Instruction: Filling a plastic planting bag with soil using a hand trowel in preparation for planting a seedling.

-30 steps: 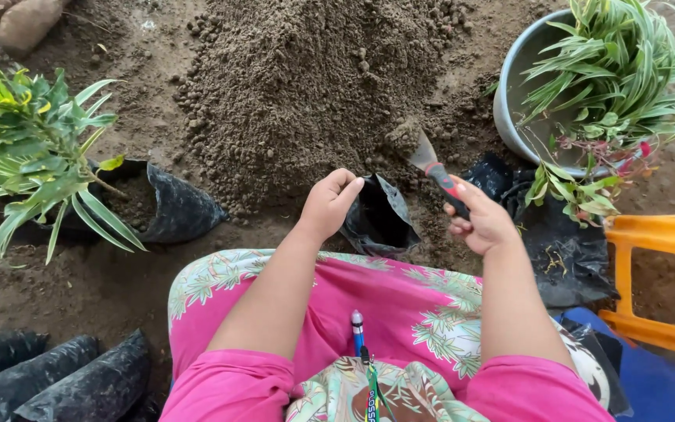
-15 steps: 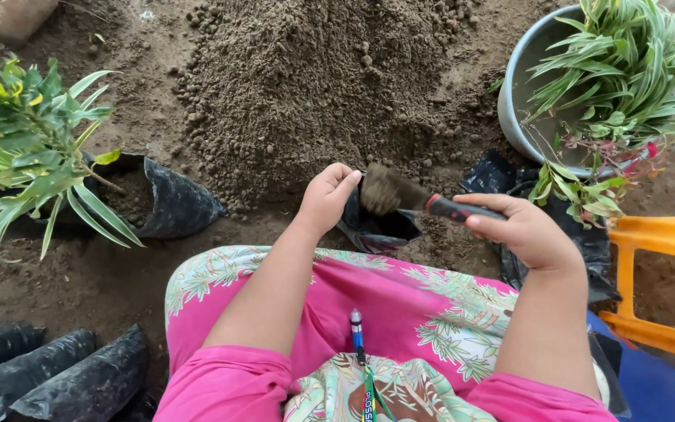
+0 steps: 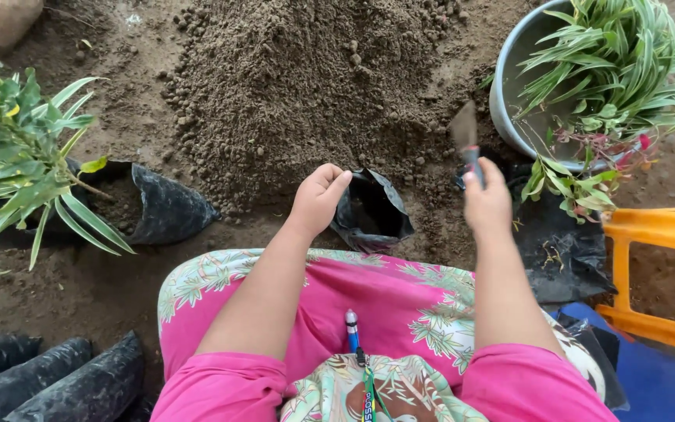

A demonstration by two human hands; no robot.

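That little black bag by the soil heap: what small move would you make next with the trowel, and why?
Probably dip the trowel into the soil heap for another scoop. The right hand holds it with the blade raised over the heap's edge and looking empty, while the left hand holds the black bag open beside it, mostly dark inside.

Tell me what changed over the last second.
The right hand swung the trowel, loaded with soil, over the black bag, then lifted it back toward the soil heap, blade now empty. The left hand stayed holding the bag's rim.
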